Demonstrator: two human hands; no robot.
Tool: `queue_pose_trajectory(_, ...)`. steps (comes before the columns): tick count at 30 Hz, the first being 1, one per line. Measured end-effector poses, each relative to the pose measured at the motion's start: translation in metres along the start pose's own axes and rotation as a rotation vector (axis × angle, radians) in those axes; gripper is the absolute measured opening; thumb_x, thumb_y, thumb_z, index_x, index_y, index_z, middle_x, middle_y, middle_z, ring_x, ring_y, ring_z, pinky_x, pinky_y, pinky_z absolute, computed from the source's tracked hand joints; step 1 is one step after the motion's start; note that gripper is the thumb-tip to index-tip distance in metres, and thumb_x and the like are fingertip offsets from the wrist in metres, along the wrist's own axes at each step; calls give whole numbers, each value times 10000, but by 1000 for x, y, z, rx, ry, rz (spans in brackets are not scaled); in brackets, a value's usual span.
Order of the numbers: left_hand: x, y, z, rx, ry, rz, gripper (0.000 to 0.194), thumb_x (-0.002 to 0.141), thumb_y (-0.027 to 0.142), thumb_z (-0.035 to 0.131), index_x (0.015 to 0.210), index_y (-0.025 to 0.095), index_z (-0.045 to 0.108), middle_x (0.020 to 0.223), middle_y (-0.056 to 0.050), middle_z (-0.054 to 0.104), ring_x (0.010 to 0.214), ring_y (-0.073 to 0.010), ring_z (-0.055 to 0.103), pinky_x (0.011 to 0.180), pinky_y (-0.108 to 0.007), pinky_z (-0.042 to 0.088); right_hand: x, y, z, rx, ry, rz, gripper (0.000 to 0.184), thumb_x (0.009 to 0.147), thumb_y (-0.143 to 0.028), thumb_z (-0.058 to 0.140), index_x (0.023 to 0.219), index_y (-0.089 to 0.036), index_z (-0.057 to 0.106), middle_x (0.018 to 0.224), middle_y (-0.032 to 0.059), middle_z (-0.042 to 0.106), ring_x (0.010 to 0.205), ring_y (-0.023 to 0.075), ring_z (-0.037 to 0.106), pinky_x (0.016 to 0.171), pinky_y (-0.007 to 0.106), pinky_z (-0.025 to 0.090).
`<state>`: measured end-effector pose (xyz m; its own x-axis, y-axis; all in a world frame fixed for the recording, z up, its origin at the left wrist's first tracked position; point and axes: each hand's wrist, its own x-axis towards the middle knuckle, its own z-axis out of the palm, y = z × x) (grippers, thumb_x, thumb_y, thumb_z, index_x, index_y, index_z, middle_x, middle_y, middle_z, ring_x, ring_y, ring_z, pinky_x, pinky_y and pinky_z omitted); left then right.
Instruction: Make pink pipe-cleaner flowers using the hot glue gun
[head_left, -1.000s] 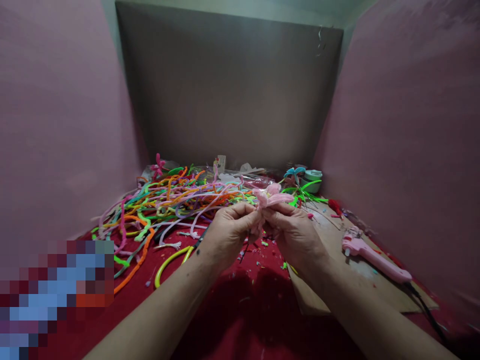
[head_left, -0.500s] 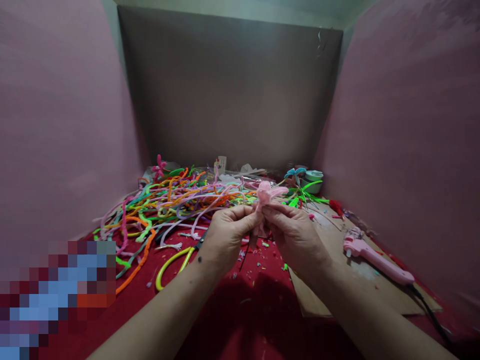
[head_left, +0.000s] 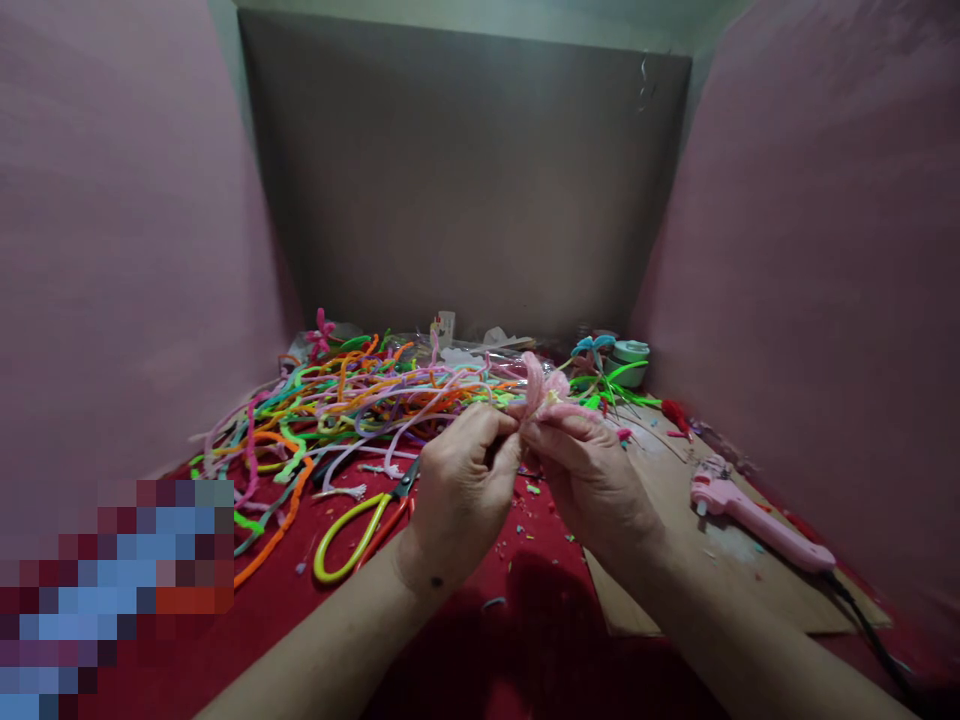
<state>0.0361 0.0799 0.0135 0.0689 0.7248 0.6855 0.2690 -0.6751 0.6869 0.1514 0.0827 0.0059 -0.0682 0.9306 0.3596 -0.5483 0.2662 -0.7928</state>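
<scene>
Between my two hands is a pink pipe-cleaner flower (head_left: 533, 380), its fuzzy petals pointing up and to the right, with a pale yellow bit at its middle. My left hand (head_left: 472, 470) pinches it from the left, thumb against bent fingers. From the right, my right hand (head_left: 592, 470) grips a petal and the flower's base between thumb and fingers. The fingertips of both hands nearly meet and hide the lower part of the flower. Scissors (head_left: 352, 540) with yellow and red handles lie beside my left wrist, partly covered by it.
Many coloured pipe cleaners (head_left: 375, 390) are heaped at the back left. A pink glue gun (head_left: 761, 520) rests on a cardboard sheet (head_left: 630, 590) at the right, its black cord trailing frontward. A blue pipe-cleaner flower (head_left: 592, 345) stands near a mint-green container (head_left: 630, 362). Scraps litter the red cloth (head_left: 465, 640).
The pink flower has been turned, so its petals spread differently and the yellow middle shows. My left hand has rolled over, and more of the scissors is visible.
</scene>
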Motion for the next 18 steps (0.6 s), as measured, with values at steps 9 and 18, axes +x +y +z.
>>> queue_pose_trajectory(9,14,-5,-7,-640,-329,-480,205,706,260,664,886,161,666,853,-45,658,807,-154,561,764,-265,407,9,-4,-15,-113,-39,-7,91,671,-202,686,588,-199,648,619,-34,569,635,110,491,698,266,402)
queue_pose_trajectory(18,11,-12,-7,-834,-656,-546,302,802,363,554,627,123,611,626,-46,599,571,-123,551,621,-268,435,8,-5,-26,-14,-339,307,227,692,-382,658,794,-179,654,511,-28,569,414,106,491,415,243,424)
